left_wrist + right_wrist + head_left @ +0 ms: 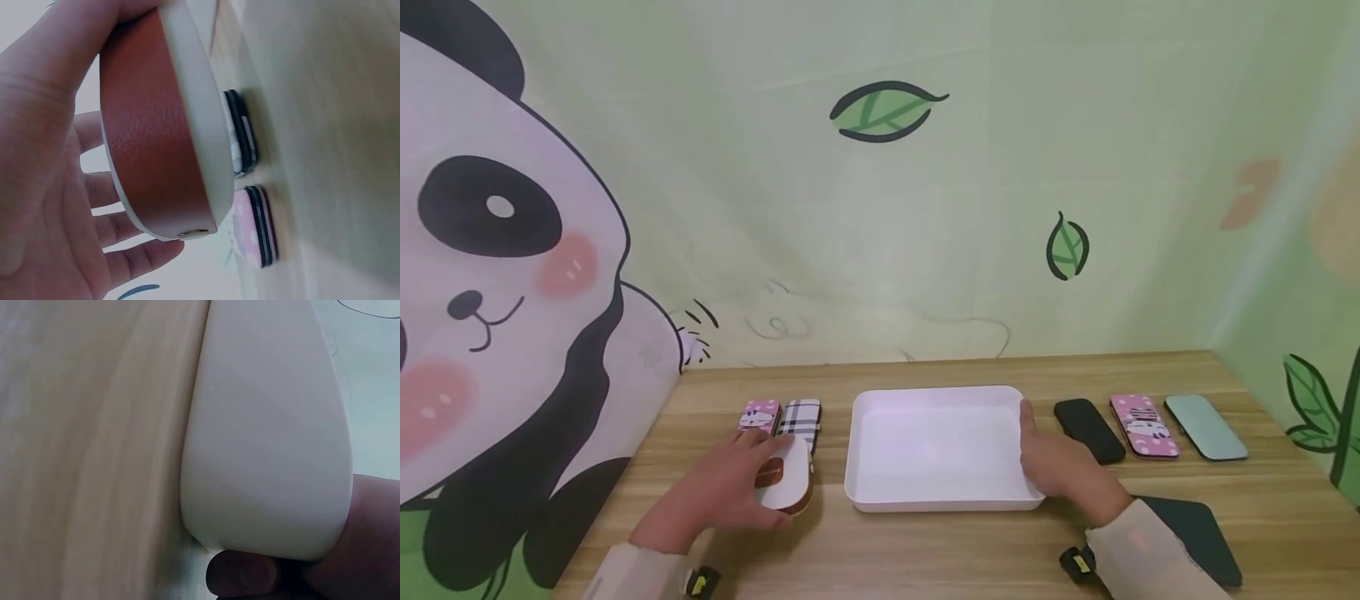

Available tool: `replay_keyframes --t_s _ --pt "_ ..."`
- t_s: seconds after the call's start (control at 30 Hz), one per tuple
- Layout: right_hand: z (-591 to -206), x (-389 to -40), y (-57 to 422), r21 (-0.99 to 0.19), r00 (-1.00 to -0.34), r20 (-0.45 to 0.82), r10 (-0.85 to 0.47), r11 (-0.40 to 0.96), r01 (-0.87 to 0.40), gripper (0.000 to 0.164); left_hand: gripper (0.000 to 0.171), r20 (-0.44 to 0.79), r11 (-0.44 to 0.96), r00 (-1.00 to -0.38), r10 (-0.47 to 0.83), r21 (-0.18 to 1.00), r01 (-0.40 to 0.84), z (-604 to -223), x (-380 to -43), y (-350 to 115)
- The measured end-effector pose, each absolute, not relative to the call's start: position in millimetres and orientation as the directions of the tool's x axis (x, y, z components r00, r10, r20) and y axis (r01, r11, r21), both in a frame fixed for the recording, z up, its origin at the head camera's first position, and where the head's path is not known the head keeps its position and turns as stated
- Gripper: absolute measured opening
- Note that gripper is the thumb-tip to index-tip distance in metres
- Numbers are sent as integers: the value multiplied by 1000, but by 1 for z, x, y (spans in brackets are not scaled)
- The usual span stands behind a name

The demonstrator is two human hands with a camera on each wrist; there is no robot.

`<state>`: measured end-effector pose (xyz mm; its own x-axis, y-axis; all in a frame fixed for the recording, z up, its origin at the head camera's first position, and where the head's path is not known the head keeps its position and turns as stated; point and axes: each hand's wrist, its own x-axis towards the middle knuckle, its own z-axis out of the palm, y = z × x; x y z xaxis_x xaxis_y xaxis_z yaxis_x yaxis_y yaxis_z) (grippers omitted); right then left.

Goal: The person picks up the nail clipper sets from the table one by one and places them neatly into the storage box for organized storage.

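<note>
A rounded white case with a brown side band [153,125] is in my left hand [726,479]; in the left wrist view the thumb lies along one side and the fingers spread round the other. Just beyond it on the table are a pink patterned case [760,414] and a black-and-white checked case [801,417], both partly covered by the hand in the head view. My right hand [1063,462] holds the right side of a shallow white tray [947,505]. One fingertip [240,573] shows by the tray's corner in the right wrist view.
Right of the tray lie a black case [1090,431], a pink patterned case [1145,427] and a pale blue-green case [1206,427]. A dark flat item [1198,537] lies by the right forearm. Behind the wooden table [820,554] hangs a printed cloth [955,217].
</note>
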<state>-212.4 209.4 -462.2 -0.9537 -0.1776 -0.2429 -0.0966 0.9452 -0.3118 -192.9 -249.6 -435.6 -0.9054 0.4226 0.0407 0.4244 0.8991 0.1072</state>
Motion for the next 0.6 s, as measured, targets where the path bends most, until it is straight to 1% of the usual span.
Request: replay_keyframes --t_s 0.13,0.27,0.5,0.6 --pt "-460 -211 207 -328 -952 -246 -182 940 -95 72 106 43 906 -913 405 117 408 -432 -196 -247" --pt "-460 -210 206 -307 -954 -239 -182 946 -104 72 106 37 908 -915 401 119 403 -428 -199 -241" --pt "-463 -213 208 -285 -954 -243 -174 953 -102 74 103 112 870 -873 475 89 485 -418 -205 -224" --pt "-463 -213 207 -282 -955 -229 -189 952 -121 75 102 139 859 -859 492 84 505 -412 -208 -216"
